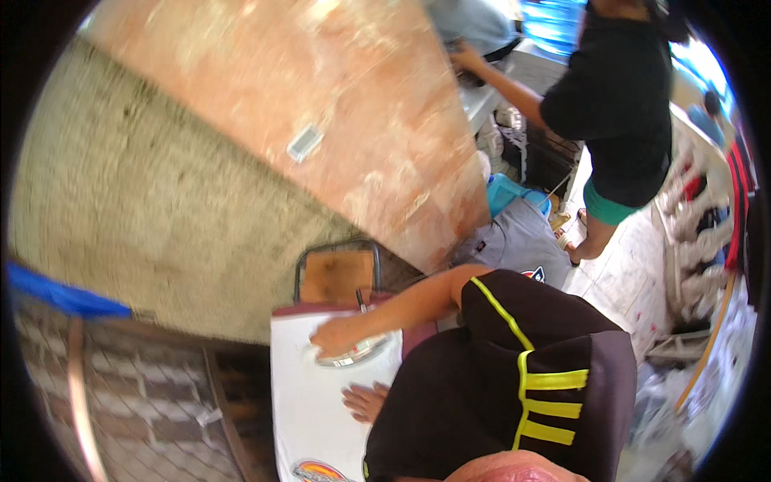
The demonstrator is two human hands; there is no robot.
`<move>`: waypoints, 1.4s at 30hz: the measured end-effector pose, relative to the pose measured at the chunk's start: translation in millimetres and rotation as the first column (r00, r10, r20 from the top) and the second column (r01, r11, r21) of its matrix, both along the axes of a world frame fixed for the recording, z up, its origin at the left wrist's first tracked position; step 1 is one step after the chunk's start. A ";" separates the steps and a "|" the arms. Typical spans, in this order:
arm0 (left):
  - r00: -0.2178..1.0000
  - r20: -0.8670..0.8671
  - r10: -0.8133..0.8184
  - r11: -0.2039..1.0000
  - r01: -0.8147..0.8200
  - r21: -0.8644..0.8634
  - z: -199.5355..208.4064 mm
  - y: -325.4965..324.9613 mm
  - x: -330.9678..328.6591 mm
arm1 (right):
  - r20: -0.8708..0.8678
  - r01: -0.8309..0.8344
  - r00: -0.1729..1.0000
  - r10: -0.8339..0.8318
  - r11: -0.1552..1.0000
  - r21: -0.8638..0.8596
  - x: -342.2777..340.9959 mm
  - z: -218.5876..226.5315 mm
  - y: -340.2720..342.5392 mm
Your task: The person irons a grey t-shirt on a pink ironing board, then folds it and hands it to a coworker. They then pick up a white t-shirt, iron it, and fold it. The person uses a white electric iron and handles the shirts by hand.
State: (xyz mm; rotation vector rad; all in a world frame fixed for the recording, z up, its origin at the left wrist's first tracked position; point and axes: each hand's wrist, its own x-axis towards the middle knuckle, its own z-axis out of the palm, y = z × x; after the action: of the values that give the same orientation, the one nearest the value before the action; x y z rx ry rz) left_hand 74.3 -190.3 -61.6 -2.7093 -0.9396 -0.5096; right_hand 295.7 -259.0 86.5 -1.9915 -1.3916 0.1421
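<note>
My right hand (337, 335) is closed around the top of a clothes iron (363, 355) with a pale, shiny base. A short black piece, perhaps its cord, sticks up near my wrist. The iron rests on a white cloth (305, 410), apparently a garment, spread flat with a colourful print (316, 471) near its lower edge. On the same cloth, close to my body, lies my left hand (367, 401), palm down with fingers spread, holding nothing. A maroon cloth (317, 308) shows under the white one's far edge. My fingers hide the iron's handle.
A grey garment (522, 233) lies beyond my right arm. Past the white cloth stands a brown-seated chair (339, 275). An orange marbled surface (385, 120) bears a small grey plate (304, 144). A person in black (614, 104) works nearby, beside a blue water jug (552, 24).
</note>
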 end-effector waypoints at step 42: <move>0.763 0.141 0.631 0.765 -0.582 -0.274 78.8 80.2 -174.3 | 0.207 -0.554 0.757 0.620 0.776 -0.301 -122.0 51.5 222.6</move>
State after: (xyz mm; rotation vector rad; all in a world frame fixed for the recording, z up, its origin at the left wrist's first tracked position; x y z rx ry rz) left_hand -100.0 -110.1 17.2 -2.3166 -1.9485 -0.6028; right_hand 173.7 -36.4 137.9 -1.7098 -2.2731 0.3052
